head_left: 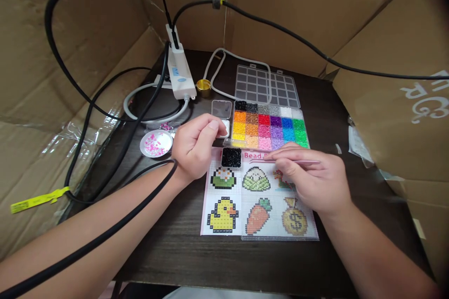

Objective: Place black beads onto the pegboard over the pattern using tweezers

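My right hand [314, 177] pinches a pair of thin pinkish tweezers [261, 160], their tips pointing left over the top of the bead pattern sheet [224, 238]. My left hand [196, 147] is closed, thumb on top, beside a small clear box of white beads [226, 129]; its fingertips are hidden, so I cannot tell what they hold. Between my hands, a small box of black beads [231, 158] rests open on the sheet. A clear pegboard [280, 238] lies over the sheet's right part, above the carrot and money-bag pictures. The duck picture [223, 215] is at lower left.
A sorted bead case [270, 126] lies behind the sheet, its lid [266, 86] folded back. To the left is a white dish [156, 144] of pink and white beads. A power strip [180, 65], gold cup [203, 86] and black cables [84, 140] stand among cardboard walls.
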The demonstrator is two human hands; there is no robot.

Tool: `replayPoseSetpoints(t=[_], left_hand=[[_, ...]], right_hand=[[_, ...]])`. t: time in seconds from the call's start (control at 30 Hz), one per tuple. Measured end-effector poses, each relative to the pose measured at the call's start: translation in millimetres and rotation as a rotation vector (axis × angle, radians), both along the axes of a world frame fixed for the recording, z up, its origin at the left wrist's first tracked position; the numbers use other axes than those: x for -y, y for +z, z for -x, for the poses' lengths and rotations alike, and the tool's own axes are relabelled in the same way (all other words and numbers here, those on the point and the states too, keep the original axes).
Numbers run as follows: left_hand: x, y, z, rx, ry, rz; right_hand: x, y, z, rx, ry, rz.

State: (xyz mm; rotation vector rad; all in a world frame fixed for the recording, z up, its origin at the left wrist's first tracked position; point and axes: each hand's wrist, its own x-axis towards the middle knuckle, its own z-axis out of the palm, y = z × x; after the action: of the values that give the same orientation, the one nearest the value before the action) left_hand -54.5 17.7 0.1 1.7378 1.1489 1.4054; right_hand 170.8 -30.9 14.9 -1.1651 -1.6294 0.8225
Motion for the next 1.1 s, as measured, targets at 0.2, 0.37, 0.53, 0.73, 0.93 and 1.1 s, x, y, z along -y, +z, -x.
replayPoseSetpoints(t=[0.2, 0.37, 0.53, 0.73, 0.93, 1.1], left_hand=[[1, 0.6, 0, 0.012, -0.02, -0.007], [2, 0.8, 2, -0.007, -0.024, -0.004], [2, -0.1, 2, 0.004, -0.037, -0.007], [2, -0.3, 1, -0.008, -0.041, -0.013], [3, -0.9, 2, -0.004, -0.043, -0.009], [2, -1.2, 2, -0.001, -0.043, -0.009]], right_hand=[[6, -3.7, 20, 0.014, 0.034, -0.029], [4, -7.1, 23, 0.003, 0.013, -0.003], [3, -7.3, 24, 0.016, 0.012, 0.029], [3, -8.7, 23, 0.023, 0.016, 0.071], [3, -9.2, 22, 0.038, 0.008, 0.083], [3, -9.8, 20, 0.027, 0.01, 0.091]])
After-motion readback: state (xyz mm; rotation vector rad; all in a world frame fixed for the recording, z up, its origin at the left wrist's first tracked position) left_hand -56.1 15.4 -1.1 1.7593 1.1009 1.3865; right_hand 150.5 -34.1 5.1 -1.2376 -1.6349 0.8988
